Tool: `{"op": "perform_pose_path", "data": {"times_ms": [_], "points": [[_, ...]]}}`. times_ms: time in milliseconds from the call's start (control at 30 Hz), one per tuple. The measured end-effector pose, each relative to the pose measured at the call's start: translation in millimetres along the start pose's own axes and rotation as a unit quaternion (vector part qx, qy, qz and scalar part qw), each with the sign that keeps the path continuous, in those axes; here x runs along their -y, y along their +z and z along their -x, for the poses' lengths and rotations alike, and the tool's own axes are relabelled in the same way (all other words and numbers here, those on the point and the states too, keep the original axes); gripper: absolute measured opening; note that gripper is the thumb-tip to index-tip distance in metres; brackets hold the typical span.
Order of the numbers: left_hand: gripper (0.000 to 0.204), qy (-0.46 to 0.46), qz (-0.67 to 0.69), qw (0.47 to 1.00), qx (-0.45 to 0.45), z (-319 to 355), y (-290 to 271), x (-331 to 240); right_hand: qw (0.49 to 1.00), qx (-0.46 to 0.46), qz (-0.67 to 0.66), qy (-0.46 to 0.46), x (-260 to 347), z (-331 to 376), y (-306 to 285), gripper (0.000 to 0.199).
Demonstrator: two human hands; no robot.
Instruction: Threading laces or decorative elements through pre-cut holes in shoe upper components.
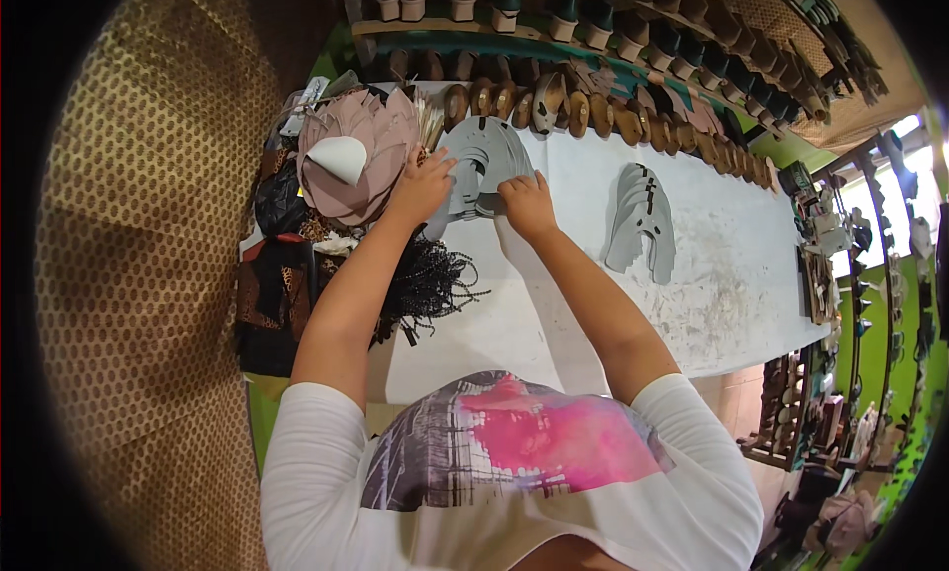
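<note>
A fanned stack of grey, arch-shaped shoe upper pieces [506, 152] lies on the white-covered table in front of me. My left hand [425, 183] has its fingers closed on the left leg of the stack. On the opposite leg, the bent fingers of my right hand [527, 203] grip the edge. Further right lies a second fanned stack of grey upper pieces [641, 220], with dark marks along its top; neither hand touches it. Beside my left hand stands a bundle of dusty-pink cut pieces [356, 146] with a white cone-shaped piece [337, 160] on it.
Rows of wooden shoe lasts [598, 114] line the table's far edge, below a shelf of more lasts [563, 22]. Black beaded strands [427, 286] hang near my left forearm. The white table [732, 274] bears smudges at right. Patterned cloth [158, 274] hangs on the left.
</note>
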State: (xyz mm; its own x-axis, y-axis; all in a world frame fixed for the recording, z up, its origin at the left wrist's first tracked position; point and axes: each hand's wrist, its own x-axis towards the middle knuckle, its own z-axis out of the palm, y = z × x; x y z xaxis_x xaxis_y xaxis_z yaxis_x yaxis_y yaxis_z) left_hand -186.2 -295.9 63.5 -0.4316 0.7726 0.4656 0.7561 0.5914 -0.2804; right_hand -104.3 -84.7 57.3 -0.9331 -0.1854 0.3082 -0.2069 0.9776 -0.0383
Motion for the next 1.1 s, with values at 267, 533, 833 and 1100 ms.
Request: {"op": "perform_pose_path", "data": {"times_ms": [267, 533, 833, 1100], "points": [[0.005, -0.114, 0.145, 0.981, -0.053, 13.8, -63.1, -71.4, 0.988, -0.018, -0.156, 0.007, -16.7, 64.2, -66.6, 0.009], [0.013, -0.050, 0.308, 0.948, 0.058, 97.5, -110.5, -163.6, 0.958, 0.107, -0.263, -0.044, -3.4, 196.2, -106.5, 0.013], [0.056, -0.147, 0.229, 0.952, 0.138, 72.9, -54.4, -201.8, 0.990, 0.042, -0.114, 0.073, 31.5, 180.5, -26.7, 0.047], [0.056, -0.170, 0.182, 0.959, 0.134, 76.3, -37.3, -208.7, 0.989, 0.082, -0.068, 0.101, 38.7, 180.8, -4.8, 0.054]]}}
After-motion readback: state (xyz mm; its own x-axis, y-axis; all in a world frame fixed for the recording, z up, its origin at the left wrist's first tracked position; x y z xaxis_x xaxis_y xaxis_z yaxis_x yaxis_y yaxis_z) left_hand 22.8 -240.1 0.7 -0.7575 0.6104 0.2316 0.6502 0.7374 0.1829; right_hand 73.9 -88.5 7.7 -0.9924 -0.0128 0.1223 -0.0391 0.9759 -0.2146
